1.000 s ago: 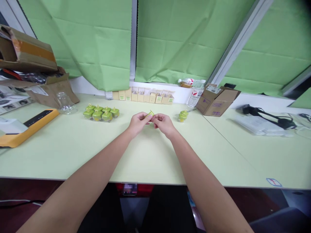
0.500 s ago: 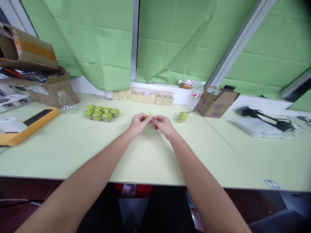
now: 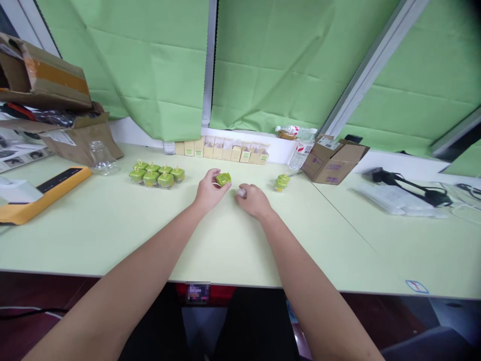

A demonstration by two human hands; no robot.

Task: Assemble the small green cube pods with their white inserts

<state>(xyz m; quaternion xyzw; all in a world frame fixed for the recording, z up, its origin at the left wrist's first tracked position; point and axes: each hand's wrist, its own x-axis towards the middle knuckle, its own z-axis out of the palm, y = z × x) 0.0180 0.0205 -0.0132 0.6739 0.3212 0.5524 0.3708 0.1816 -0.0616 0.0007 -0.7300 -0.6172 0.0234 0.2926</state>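
My left hand [image 3: 209, 192] holds a small green lid [image 3: 224, 178] between thumb and fingers, its hollow inner side partly turned up. A short way to the right, my right hand [image 3: 257, 201] is closed around a small whitish, see-through round piece [image 3: 241, 192], mostly hidden by the fingers. Left of my hands stands a group of several small clear containers with green lids [image 3: 151, 179], each lid topped by a yellowish loop. To the right are further green-lidded containers [image 3: 281, 182], close together.
Small tan cartons [image 3: 227, 150] line the back of the table [image 3: 225, 240]. An open cardboard box [image 3: 332, 163] and water bottles [image 3: 299, 154] stand at back right. A yellow-and-black device [image 3: 56, 193], a clear jar [image 3: 101, 159] and cardboard boxes [image 3: 56, 82] occupy the left.
My hands have moved apart, from fingertips together to a small gap. The green lid has come away in my left hand, while the whitish piece shows in my right.
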